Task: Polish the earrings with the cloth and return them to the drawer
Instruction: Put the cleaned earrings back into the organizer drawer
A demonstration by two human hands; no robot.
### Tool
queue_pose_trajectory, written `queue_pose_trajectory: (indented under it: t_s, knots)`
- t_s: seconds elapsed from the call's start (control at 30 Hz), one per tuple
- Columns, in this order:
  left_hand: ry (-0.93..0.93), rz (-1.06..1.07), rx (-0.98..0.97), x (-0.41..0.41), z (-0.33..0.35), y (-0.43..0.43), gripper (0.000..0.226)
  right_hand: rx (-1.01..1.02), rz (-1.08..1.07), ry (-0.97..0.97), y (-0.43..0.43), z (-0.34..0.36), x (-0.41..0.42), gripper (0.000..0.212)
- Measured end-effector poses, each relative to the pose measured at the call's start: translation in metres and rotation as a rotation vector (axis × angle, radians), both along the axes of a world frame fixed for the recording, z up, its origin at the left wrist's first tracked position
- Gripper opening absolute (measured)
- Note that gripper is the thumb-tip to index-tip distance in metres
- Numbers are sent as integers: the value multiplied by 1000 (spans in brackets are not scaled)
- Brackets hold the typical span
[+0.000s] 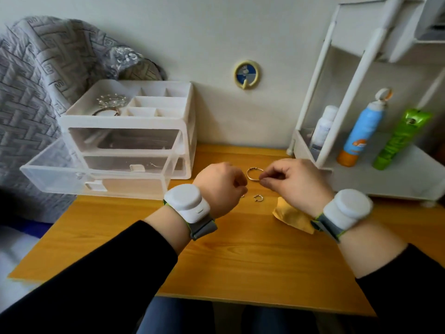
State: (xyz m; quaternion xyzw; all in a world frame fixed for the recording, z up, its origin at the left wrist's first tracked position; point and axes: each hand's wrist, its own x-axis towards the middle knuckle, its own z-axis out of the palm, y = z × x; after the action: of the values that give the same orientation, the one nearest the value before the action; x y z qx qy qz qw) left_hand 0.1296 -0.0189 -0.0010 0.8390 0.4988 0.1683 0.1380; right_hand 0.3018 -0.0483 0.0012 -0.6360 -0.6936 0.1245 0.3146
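The right hand [296,186] pinches a hoop earring [248,174] over the table [240,256].
The left hand [219,186] is curled, perhaps on something small — hard to tell; the cloth [293,218] lies beside the right wrist.

I see a plain pale wall [216,32] behind a wooden table [240,261]. White shelf rack [356,75] at right; grey quilted fabric [36,80] at left.

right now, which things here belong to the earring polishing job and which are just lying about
For the job: large thin metal hoop earring pinched by the right hand; small silver hoop earring; folded yellow cloth; open clear plastic drawer.
Lying about: blue spray bottle; green tube; round yellow wall hook; grey quilted blanket.
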Motion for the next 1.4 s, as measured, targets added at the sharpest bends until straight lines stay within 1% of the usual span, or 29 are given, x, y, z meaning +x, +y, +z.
queue_pose_trajectory:
  t_s: [0.13, 0.27, 0.43, 0.77, 1.07, 1.2, 1.4]
  knots:
    - [122, 13, -14, 6, -18, 10, 22, -50, 40, -205, 5, -19, 3, 9]
    - [178, 12, -60, 7, -28, 17, 28, -95, 42, -350, 7, -28, 1, 13]
    - [212, -7, -46, 9, -40, 22, 28, -150, 51, -470, 8, -33, 1, 20]
    - [225, -31, 8, 10, -47, 29, 24, -214, 58, -493, 11, -36, 0, 20]
    - [290, -60, 56, 11, -50, 28, 23, -223, 44, -534, 11, -39, -3, 21]
    - [303, -55, 18, 11, -47, 29, 28, -273, 43, -537, 13, -34, -4, 20]
    - [368, -63, -22, 12, -44, 32, 29, -335, 44, -605, 17, -32, -6, 19]
